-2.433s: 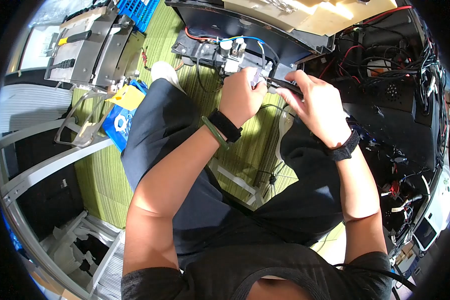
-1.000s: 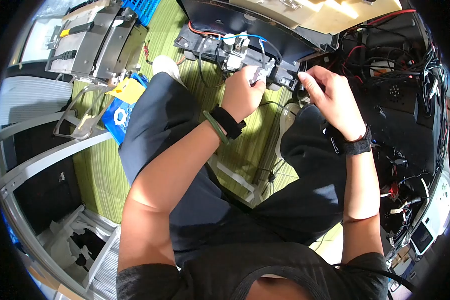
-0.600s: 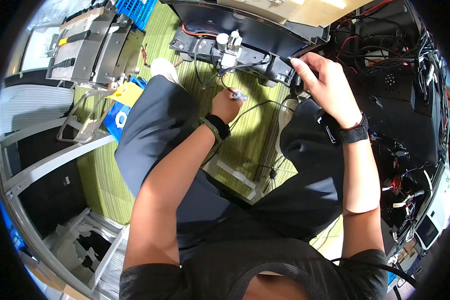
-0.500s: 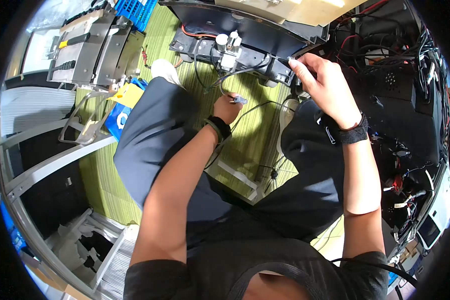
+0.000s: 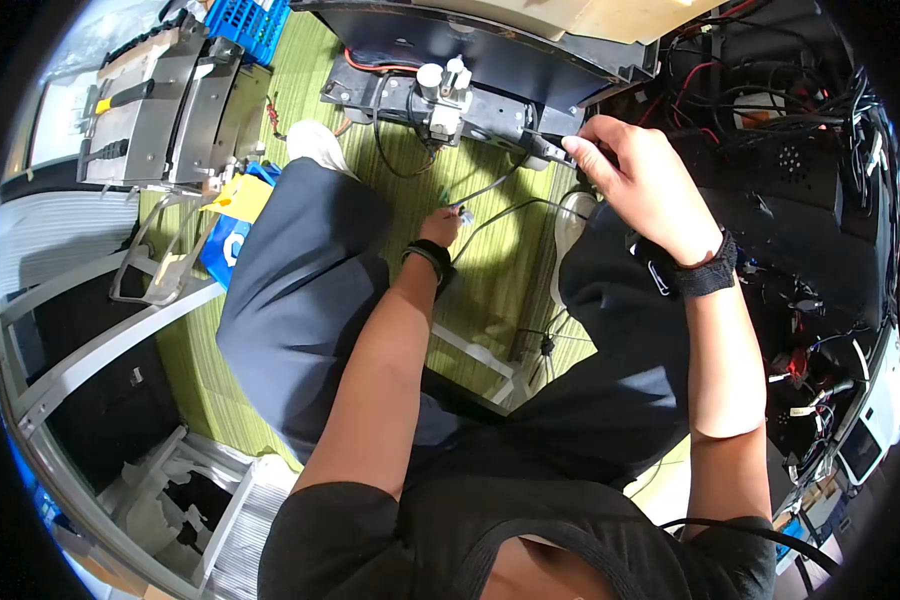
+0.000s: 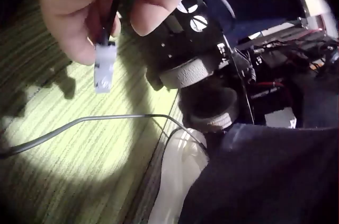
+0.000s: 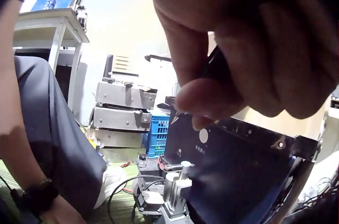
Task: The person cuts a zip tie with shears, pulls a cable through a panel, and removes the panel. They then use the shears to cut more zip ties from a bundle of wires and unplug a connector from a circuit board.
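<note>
Connector (image 6: 104, 67) pinched in our left hand (image 5: 438, 228), clear of the black assembly (image 5: 470, 100), right hand (image 5: 635, 175) pinching a thin tool (image 7: 214, 67) at it, probably wants steady prying next.

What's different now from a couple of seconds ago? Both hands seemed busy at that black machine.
The left hand has pulled back from the black machine toward the lap, bringing a white plug on its wire, pinched in its fingers. The right hand shifted to the machine's right end, still gripping a dark tool. The machine and the green mat stayed put.
</note>
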